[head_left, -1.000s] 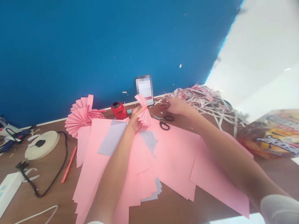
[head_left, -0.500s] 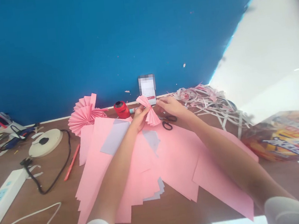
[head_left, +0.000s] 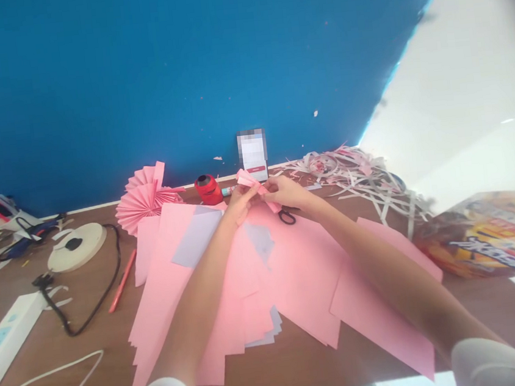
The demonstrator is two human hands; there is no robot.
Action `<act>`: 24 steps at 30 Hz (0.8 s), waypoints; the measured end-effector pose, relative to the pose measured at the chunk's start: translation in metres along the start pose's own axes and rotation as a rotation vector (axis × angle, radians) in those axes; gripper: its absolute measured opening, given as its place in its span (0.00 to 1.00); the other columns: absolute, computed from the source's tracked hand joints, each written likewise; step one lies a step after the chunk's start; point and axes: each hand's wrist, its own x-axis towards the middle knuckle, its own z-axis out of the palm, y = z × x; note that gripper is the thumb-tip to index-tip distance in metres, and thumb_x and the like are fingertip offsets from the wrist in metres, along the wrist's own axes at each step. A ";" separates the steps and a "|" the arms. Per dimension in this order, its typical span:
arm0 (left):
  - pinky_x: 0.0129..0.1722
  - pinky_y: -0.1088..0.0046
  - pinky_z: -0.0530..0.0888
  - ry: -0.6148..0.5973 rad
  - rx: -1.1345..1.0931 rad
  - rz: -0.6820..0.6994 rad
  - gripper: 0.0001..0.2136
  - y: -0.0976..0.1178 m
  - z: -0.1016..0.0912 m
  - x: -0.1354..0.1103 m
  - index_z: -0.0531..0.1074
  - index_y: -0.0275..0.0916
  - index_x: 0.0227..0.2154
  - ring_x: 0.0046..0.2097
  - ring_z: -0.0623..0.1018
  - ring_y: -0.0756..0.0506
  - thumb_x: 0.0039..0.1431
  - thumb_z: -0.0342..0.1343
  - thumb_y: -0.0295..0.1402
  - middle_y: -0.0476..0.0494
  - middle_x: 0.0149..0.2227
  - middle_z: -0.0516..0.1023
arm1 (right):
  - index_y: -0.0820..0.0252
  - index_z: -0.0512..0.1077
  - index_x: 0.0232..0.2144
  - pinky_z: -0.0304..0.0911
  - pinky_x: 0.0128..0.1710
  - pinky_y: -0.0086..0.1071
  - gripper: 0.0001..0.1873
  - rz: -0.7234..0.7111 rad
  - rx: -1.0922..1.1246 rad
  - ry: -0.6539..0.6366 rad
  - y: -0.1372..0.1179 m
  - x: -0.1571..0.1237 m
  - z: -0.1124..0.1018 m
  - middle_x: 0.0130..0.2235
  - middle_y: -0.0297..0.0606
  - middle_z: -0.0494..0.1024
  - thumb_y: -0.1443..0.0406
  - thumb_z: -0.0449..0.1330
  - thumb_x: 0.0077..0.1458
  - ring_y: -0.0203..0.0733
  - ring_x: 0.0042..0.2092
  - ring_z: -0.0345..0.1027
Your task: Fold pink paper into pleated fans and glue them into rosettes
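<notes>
Between my two hands is a pleated pink paper fan point(head_left: 247, 179), pinched at its middle. My left hand point(head_left: 242, 203) grips it from the left with closed fingers. From the other side, my right hand point(head_left: 285, 190) closes its fingertips on the same fan near the centre. Black-handled scissors point(head_left: 287, 217) lie just below my right hand, partly covered. Under both forearms spread several pink paper sheets point(head_left: 301, 262), with grey-lilac pieces point(head_left: 197, 236) among them. Finished-looking pink pleated rosettes point(head_left: 141, 202) rest to the left of my left hand.
A phone point(head_left: 254, 156) leans on the blue wall behind a red round container point(head_left: 208, 189). Paper strips point(head_left: 356, 170) heap at the right, near a printed plastic bag point(head_left: 492, 236). At left are a red pen point(head_left: 123, 281), a white reel point(head_left: 77, 246) and a power strip point(head_left: 13, 341).
My right hand has moved left and down onto the pink fan, which it was apart from before. The fan's pleats now look more closed and largely covered by my fingers.
</notes>
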 end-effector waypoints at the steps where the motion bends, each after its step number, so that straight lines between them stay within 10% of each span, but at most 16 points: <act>1: 0.43 0.68 0.73 0.000 -0.017 -0.004 0.13 0.001 0.000 0.000 0.72 0.38 0.33 0.38 0.78 0.48 0.48 0.66 0.37 0.47 0.33 0.78 | 0.62 0.70 0.31 0.59 0.27 0.28 0.08 -0.013 0.004 -0.012 0.001 0.000 -0.001 0.30 0.39 0.77 0.64 0.61 0.48 0.36 0.28 0.67; 10: 0.32 0.76 0.68 0.194 -0.149 0.037 0.13 0.003 -0.006 0.005 0.71 0.40 0.34 0.31 0.74 0.53 0.48 0.66 0.39 0.51 0.31 0.76 | 0.61 0.70 0.30 0.55 0.29 0.29 0.10 -0.155 -0.139 -0.019 0.002 0.000 -0.007 0.28 0.36 0.75 0.60 0.54 0.56 0.36 0.29 0.64; 24: 0.34 0.78 0.72 0.325 -0.225 0.128 0.10 0.006 -0.010 0.007 0.69 0.39 0.30 0.31 0.75 0.55 0.51 0.65 0.34 0.53 0.30 0.74 | 0.62 0.72 0.28 0.58 0.23 0.28 0.10 -0.004 0.078 -0.009 -0.003 -0.007 -0.038 0.26 0.39 0.77 0.60 0.58 0.54 0.34 0.23 0.65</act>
